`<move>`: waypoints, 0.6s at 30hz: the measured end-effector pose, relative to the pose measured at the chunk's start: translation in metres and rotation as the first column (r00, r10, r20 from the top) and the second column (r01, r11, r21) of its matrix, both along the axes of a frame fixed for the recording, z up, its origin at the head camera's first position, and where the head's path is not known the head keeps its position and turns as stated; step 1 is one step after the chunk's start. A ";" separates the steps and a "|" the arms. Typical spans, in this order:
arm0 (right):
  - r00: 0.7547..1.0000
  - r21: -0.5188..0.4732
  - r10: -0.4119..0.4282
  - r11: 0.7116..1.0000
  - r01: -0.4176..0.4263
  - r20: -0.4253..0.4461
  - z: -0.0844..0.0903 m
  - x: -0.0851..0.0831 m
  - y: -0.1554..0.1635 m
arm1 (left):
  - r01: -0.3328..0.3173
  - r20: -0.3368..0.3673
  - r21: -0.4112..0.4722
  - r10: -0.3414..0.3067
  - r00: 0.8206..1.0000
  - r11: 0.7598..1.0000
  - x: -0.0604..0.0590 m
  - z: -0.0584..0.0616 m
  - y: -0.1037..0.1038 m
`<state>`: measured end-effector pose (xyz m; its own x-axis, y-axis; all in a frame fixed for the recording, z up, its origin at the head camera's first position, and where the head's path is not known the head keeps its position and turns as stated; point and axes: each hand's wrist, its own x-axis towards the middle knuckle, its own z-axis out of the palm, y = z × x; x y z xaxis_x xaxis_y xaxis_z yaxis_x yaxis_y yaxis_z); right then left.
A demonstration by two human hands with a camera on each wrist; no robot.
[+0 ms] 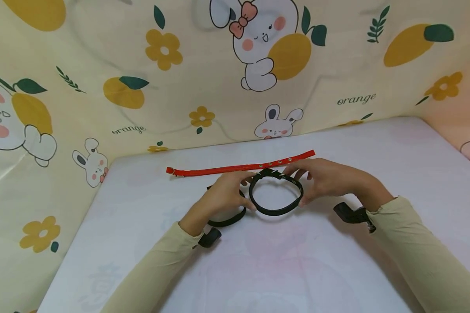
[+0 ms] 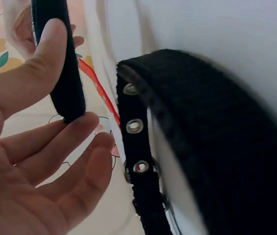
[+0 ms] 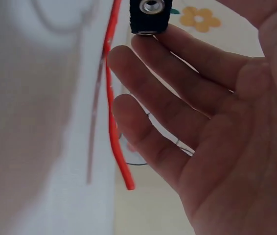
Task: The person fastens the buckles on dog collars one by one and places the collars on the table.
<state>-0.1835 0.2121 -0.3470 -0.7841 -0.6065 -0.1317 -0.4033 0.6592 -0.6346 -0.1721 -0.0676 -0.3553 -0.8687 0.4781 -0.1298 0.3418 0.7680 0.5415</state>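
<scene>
A black collar (image 1: 274,212) with a buckle and metal eyelets forms a closed loop between both hands. On its left side the left hand (image 1: 227,191) pinches the band, thumb on one face and fingertips at the edge, as the left wrist view shows. The right hand (image 1: 333,176) holds the loop's right side between thumb and fingers; an eyelet shows above the fingertips in the right wrist view. Below the left hand, a second black collar (image 1: 227,223), also looped, is on the table and partly hidden; its eyelets are plain in the left wrist view.
Behind the hands a red collar (image 1: 219,169) lies stretched out, its buckle at the left end and eyelets toward the right. The white tabletop (image 1: 282,269) meets a cloth backdrop (image 1: 172,91) printed with rabbits, oranges and flowers.
</scene>
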 end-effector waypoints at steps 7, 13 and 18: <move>0.999 0.055 -0.008 0.998 0.006 0.035 -0.010 0.000 0.001 | 0.061 0.007 -0.088 -0.060 0.998 0.994 -0.004 -0.010 0.008; 1.000 0.103 0.008 0.995 -0.010 0.014 -0.014 -0.001 -0.002 | 0.085 -0.020 -0.144 -0.089 0.996 0.986 -0.008 -0.014 0.012; 1.000 0.115 0.016 0.993 -0.017 0.008 -0.015 -0.003 -0.004 | 0.083 -0.058 -0.214 -0.097 0.994 0.973 -0.009 -0.015 0.015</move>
<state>-0.1863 0.2082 -0.3617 -0.7728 -0.6000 -0.2070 -0.4103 0.7211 -0.5582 -0.1811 -0.0529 -0.3699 -0.8336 0.5229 -0.1782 0.4451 0.8268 0.3438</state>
